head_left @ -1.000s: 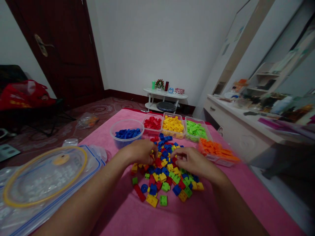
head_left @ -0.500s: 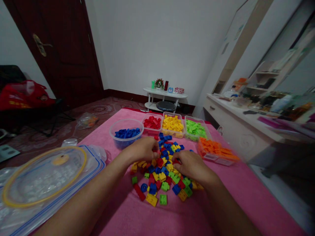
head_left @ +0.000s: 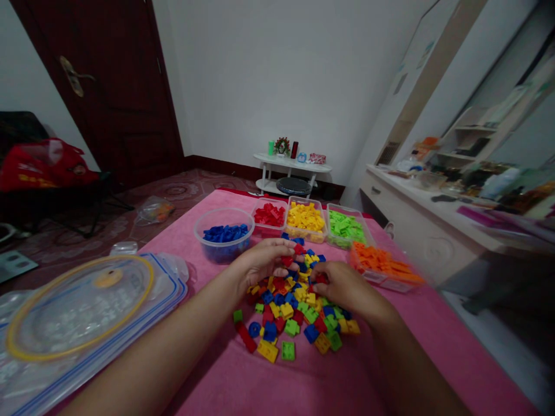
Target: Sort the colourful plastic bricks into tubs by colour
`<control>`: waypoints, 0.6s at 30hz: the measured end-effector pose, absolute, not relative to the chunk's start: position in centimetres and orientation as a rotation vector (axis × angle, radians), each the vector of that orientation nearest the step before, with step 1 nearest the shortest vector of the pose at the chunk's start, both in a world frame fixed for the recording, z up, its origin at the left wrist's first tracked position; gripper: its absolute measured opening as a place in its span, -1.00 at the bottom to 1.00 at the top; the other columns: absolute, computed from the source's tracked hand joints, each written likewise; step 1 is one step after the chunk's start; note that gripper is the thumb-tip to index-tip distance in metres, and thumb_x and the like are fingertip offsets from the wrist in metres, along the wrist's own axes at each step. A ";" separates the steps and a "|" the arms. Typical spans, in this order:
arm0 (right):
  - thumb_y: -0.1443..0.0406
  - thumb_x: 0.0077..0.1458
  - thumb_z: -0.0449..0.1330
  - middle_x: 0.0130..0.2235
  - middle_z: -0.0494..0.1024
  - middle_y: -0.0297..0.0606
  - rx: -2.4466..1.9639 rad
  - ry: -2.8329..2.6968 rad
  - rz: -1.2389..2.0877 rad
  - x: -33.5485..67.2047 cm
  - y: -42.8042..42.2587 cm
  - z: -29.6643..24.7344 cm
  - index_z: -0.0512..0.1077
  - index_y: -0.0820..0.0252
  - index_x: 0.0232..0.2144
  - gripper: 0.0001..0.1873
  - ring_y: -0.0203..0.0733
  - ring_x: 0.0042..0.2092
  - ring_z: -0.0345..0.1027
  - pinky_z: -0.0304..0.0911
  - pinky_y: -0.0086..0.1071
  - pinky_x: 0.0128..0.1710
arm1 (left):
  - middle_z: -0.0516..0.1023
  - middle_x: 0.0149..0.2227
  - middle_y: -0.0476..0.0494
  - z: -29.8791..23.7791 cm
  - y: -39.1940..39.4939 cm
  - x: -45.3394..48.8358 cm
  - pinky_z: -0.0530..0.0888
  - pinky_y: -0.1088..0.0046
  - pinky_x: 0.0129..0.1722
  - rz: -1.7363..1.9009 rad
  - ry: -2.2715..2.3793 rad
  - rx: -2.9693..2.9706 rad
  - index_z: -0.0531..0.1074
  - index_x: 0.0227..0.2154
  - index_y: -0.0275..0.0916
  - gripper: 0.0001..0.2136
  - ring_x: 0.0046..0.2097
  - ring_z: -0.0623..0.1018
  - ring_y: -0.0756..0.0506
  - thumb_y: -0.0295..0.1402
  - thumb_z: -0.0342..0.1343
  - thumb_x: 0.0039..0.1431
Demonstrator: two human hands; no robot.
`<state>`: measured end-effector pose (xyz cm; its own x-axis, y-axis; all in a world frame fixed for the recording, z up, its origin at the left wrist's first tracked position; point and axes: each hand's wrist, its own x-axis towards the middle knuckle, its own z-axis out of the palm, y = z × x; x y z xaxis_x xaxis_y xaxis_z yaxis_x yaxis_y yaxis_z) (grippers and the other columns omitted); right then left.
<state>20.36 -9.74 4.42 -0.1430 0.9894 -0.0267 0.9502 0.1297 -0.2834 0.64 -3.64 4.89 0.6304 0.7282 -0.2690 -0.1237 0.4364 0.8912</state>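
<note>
Bricks (head_left: 299,249) could drop into the pile (head_left: 287,311) at their six o'clock if left hand (head_left: 265,261) overfills, fingers loosely round reds, right hand's (head_left: 343,283) pinching red too.

- At the pile's (head_left: 291,306) eleven o'clock, the left hand (head_left: 265,258) has rolled from knuckles-up to bare its palm, red bricks (head_left: 299,249) now showing among its fingers.
- At two o'clock, the right hand (head_left: 340,281) has drawn slightly away from the middle.
- At four o'clock, yellow bricks (head_left: 349,327), half covered by the right wrist half a second ago, show again.
</note>
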 end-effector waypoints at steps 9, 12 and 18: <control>0.29 0.04 0.20 -0.17 0.53 -0.26 -1.440 -1.835 0.279 17.0 -10.3 6.3 0.47 0.06 -0.08 -0.65 -0.22 -0.34 0.36 0.26 -0.36 -0.30 | 0.48 -0.48 -0.08 3.0 -4.4 2.5 0.43 0.62 -0.61 0.511 0.592 0.708 0.39 -0.28 -0.33 -0.65 -0.50 0.53 0.01 -0.07 0.00 0.19; 0.29 0.03 0.22 -0.10 0.49 -0.23 -1.347 -1.765 0.332 16.2 -10.6 6.5 0.43 0.07 -0.02 -0.59 -0.30 -0.41 0.32 0.27 -0.38 -0.36 | 0.42 -0.56 -0.05 2.7 -4.6 2.9 0.39 0.67 -0.63 0.506 0.465 0.540 0.38 -0.32 -0.36 -0.64 -0.57 0.47 0.06 -0.10 -0.05 0.24; 0.22 0.10 0.18 -0.20 0.50 -0.20 -1.297 -1.604 0.235 17.9 -10.2 6.7 0.48 0.15 -0.19 -0.78 -0.26 -0.37 0.34 0.24 -0.41 -0.42 | 0.42 -0.48 -0.09 3.9 -3.4 2.4 0.11 0.78 -0.78 0.589 0.549 0.536 0.39 -0.31 -0.34 -0.79 -0.61 0.34 0.14 -0.25 0.08 0.19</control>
